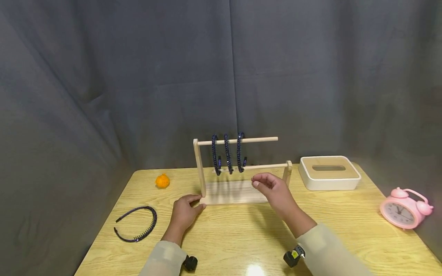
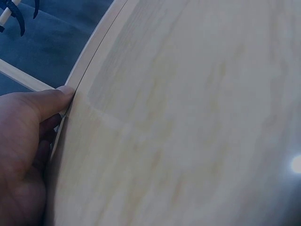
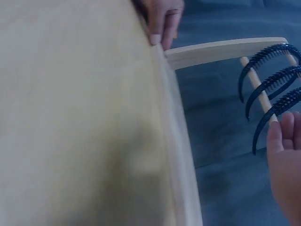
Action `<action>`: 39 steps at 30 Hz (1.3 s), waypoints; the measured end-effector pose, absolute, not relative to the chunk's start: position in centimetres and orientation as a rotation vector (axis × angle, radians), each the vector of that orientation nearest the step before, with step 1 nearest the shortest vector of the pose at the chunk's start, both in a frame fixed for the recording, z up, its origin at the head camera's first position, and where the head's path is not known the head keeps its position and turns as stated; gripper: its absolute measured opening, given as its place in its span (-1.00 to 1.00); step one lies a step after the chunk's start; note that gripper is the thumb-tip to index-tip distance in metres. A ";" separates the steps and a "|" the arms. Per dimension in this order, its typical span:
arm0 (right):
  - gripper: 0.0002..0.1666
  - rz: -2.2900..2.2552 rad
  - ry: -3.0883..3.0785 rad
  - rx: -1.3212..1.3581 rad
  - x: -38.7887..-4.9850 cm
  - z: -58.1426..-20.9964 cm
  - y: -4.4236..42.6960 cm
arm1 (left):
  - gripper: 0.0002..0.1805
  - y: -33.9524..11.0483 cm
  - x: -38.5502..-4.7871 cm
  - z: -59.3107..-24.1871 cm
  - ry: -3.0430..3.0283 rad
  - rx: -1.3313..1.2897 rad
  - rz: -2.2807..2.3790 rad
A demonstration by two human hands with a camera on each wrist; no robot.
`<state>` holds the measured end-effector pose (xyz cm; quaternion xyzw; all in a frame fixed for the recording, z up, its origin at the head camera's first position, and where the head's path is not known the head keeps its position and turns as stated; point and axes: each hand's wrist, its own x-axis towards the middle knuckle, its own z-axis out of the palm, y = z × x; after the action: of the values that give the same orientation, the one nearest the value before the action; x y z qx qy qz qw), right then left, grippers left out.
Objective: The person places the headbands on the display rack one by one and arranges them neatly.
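Observation:
A wooden rack point(image 1: 228, 199) has an upright post at its left, with an upper rod point(image 1: 260, 140) and a lower rod point(image 1: 266, 166). Three dark blue toothed headbands hang over the upper rod: a left one point(image 1: 214, 151), a middle one point(image 1: 227, 151) and a right one point(image 1: 239, 153). My left hand point(image 1: 184, 212) holds the base's left front corner, thumb on the front edge and fingers at the side. In front of the rack's right half hovers my right hand point(image 1: 276, 193), fingers loosely bent, nothing in them. Another headband point(image 1: 153, 222) lies on the table, left of my left hand.
An orange ball-shaped thing point(image 1: 162, 181) sits at the table's back left. To the right of the rack stands a white tissue box point(image 1: 329, 184) with a wooden lid. A pink alarm clock point(image 1: 402, 211) is near the right edge. Grey curtain point(image 1: 172, 76) hangs behind the table.

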<state>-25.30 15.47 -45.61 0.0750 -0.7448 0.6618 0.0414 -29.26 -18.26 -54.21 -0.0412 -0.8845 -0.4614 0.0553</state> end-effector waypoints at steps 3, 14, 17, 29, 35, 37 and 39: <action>-0.65 1.844 -2.420 0.166 -24.3 -46.7 17.0 | -0.63 -18.1 -29.2 -54.4 -2.687 -0.134 -1.407; -0.54 1.267 -2.760 -0.063 -23.7 -51.2 25.4 | -0.63 -18.4 -29.3 -54.1 -2.688 -0.113 -1.395; -0.43 1.254 -2.784 -0.055 -24.1 -51.5 26.1 | -0.64 -18.4 -29.3 -54.1 -2.690 -0.106 -1.400; -0.36 0.937 -2.877 0.103 -25.6 -52.0 25.5 | -0.64 -18.2 -29.2 -54.3 -2.701 -0.117 -1.414; -0.44 0.891 -2.889 0.154 -25.7 -51.9 25.5 | -0.65 -18.3 -29.3 -54.3 -2.691 -0.126 -1.394; -0.53 0.866 -2.887 0.176 -25.8 -51.9 25.4 | -0.65 -18.3 -29.3 -54.3 -2.691 -0.127 -1.394; -0.64 0.841 -2.884 0.188 -25.9 -52.0 25.4 | -0.65 -18.4 -29.3 -54.4 -2.693 -0.127 -1.391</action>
<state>-25.93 25.41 -51.96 0.0622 -0.9561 0.2786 0.0656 -29.35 -18.37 -54.40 -0.0419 -0.8864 -0.4579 0.0538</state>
